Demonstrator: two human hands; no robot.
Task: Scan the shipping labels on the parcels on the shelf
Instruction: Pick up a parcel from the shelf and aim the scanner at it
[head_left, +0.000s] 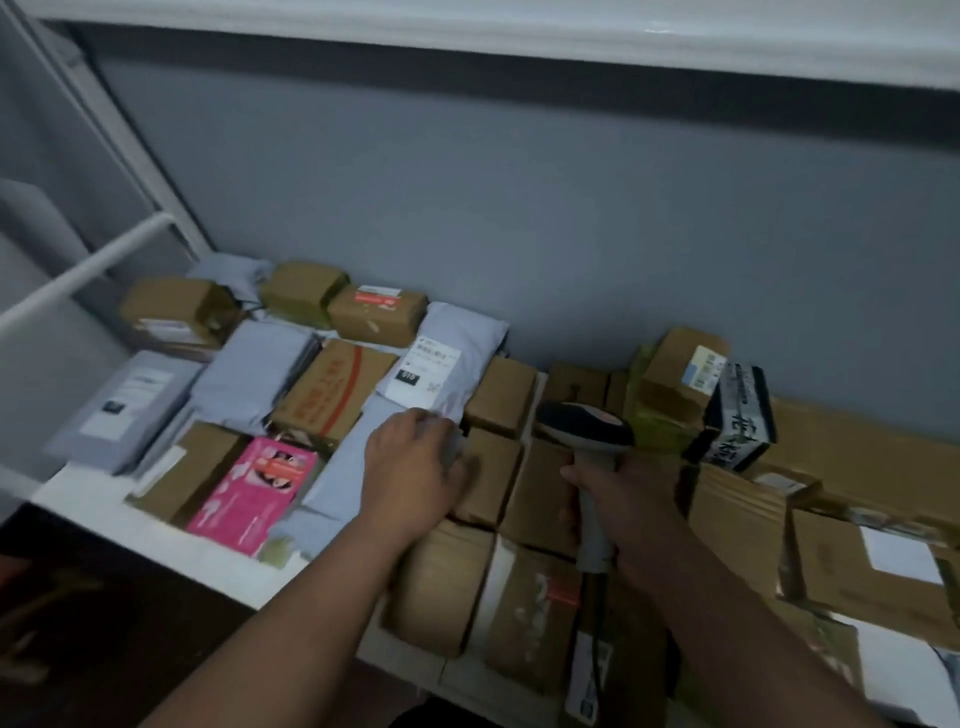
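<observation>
A white shelf (156, 535) holds several parcels: brown cardboard boxes, grey plastic mailers and a pink box (249, 491). My right hand (631, 506) grips the handle of a grey barcode scanner (584, 428), whose dark head points toward the back of the shelf. My left hand (415, 467) reaches over a grey mailer (337, 467), its fingers curled at the edge of a small brown box (485, 480); what they hold is blurred. Just behind lies a grey mailer with a white shipping label (428, 376) facing up.
A grey wall backs the shelf and a white shelf board (519, 36) runs overhead. White frame bars (83, 270) stand at the left. A black-and-white printed box (740, 421) and a leaning brown box (680, 371) sit at the back right. More cardboard parcels (872, 566) fill the right side.
</observation>
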